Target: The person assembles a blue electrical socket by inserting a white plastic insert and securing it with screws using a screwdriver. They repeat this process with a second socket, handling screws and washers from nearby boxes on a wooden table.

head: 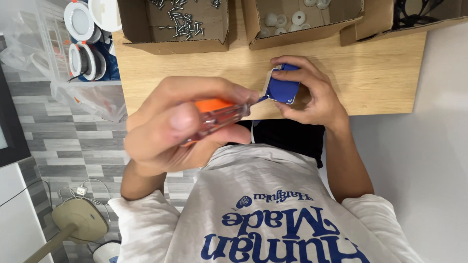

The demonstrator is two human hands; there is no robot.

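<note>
left hand clamped round the orange and clear plastic-handled screwdriver, blurred, raised close to the camera. tip poking at the near-left corner of the small blue square plastic housing with a white rim. right hand closed on that housing, thumb below, fingers curled over the top, held just above the front edge of the pale wooden tabletop, right of centre.

risky here: could slip off the fastener and jab the fingers wrapped right beside the tip, since nothing braces the housing but a bare grip in the air. could also tilt and chew the head, given that blur. any loosened screw likely to drop past the front edge to the floor.

housing itself: glossy blue, rounded corners, thin white border, mostly hidden by fingers; can't tell what sits inside.

further back, along the rear edge: open cardboard box of loose metal screws and open cardboard box of white plastic rings, well apart from both hands.
</note>
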